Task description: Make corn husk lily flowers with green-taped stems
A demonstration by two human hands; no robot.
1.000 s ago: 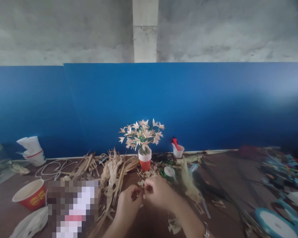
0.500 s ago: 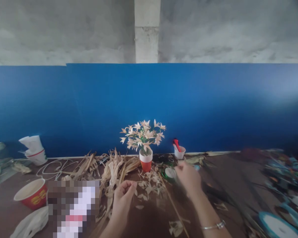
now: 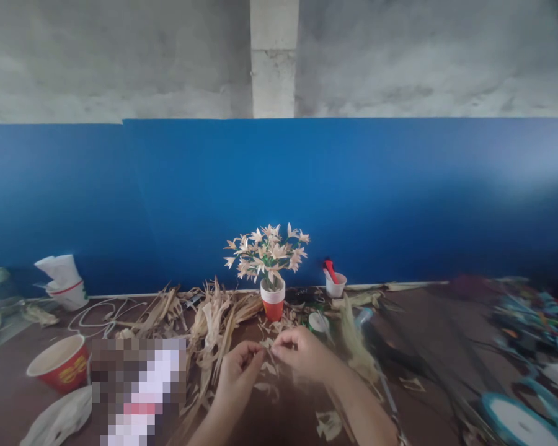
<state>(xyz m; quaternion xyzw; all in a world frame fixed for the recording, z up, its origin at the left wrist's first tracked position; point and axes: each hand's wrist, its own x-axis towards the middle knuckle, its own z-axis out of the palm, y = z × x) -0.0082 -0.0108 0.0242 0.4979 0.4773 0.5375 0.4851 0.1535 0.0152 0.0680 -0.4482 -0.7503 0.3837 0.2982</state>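
My left hand (image 3: 238,375) is closed in a pinch at the middle of the table. Close beside it, my right hand (image 3: 304,358) pinches too, its fingertips almost meeting the left ones. Whatever the fingertips hold is too small to make out. Just beyond the hands stands a red and white cup (image 3: 273,303) with a bunch of pale husk flowers (image 3: 273,253) on green stems. Small cut pieces of husk (image 3: 329,426) lie scattered around and under the hands. A roll of green tape (image 3: 317,322) lies behind my right hand.
Dried corn husks (image 3: 211,325) are heaped left of the cup. A red paper bowl (image 3: 59,364) and a white cup with tissues (image 3: 69,291) stand further left. A small white cup (image 3: 335,285) holds a red-handled tool. Ribbon spools (image 3: 516,421) lie at right.
My right hand has moved left and nearer, from beside the tape roll to my left fingertips. My left hand has shifted slightly right and stays pinched.
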